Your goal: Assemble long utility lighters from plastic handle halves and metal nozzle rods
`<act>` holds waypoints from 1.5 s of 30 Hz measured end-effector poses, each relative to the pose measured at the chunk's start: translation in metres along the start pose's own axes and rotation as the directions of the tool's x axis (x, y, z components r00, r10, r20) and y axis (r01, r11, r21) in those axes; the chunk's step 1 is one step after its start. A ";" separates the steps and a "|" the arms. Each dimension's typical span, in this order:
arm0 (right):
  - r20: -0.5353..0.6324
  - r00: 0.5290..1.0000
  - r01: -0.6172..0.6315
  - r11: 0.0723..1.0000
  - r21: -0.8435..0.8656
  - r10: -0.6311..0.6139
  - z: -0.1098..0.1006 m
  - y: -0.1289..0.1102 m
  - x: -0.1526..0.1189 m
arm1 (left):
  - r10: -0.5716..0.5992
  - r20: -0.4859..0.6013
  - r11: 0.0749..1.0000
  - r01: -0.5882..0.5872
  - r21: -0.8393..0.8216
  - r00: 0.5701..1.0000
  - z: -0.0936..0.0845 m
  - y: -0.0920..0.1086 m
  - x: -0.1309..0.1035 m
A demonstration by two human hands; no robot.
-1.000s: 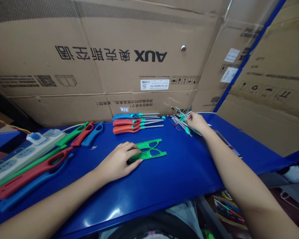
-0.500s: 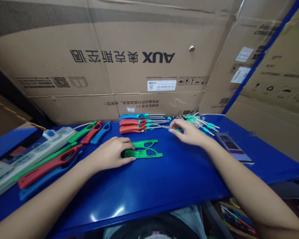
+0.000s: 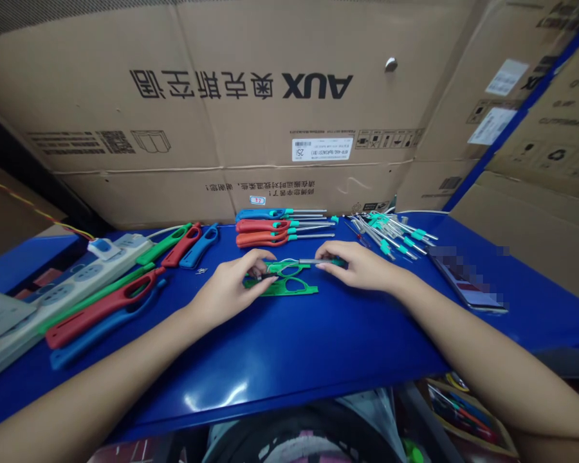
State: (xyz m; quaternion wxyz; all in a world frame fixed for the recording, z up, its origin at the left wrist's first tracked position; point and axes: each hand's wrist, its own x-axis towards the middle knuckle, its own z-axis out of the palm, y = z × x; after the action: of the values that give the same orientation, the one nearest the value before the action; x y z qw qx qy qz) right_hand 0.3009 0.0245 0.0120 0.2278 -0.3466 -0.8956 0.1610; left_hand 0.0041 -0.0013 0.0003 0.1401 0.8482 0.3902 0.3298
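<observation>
Two green plastic lighter shell halves (image 3: pixel 302 290) lie side by side on the blue table, with their loop-shaped trigger guards to the right. My left hand (image 3: pixel 234 283) is closed in a pinch on a small black part (image 3: pixel 269 276) just above them; its exact kind is unclear. A thin wire runs from near that part toward a metal lighter tube (image 3: pixel 307 262) with a teal end. Pinching this tube, my right hand (image 3: pixel 359 265) holds it level over the right side of the shells. My palm partly hides the teal end.
Blue, red and orange lighters (image 3: pixel 263 226) with metal tubes lie behind my hands. More teal-ended tubes (image 3: pixel 390 231) are heaped at the right, near a phone (image 3: pixel 463 283). Loose coloured shells (image 3: pixel 103 308) and a power strip (image 3: pixel 84 276) occupy the left. A cardboard sheet (image 3: pixel 183 128) stands behind.
My right hand has come left and nearer, bringing the tube over the green shells. My left hand has lifted from the shells and now pinches the black part. The view has shifted slightly.
</observation>
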 end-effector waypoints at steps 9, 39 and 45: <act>0.309 0.950 -0.120 0.960 0.251 0.037 -0.015 -0.005 -0.003 | -0.163 -0.013 0.972 0.158 -0.176 0.987 0.002 0.006 0.002; 0.354 0.933 -0.121 0.980 0.158 0.059 -0.010 0.008 -0.004 | 0.093 0.180 0.996 -0.088 -0.035 0.979 -0.001 -0.011 0.006; 0.324 0.946 -0.078 0.985 0.156 0.024 -0.009 0.004 -0.003 | 0.093 0.189 0.996 -0.088 -0.032 0.978 0.002 -0.014 0.006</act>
State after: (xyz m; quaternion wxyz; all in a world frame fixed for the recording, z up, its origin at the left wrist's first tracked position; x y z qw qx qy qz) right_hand 0.3097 0.0265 0.0173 0.1034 -0.3187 -0.8947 0.2955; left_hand 0.0002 0.0125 -0.0056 0.1718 0.8909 0.3321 0.2578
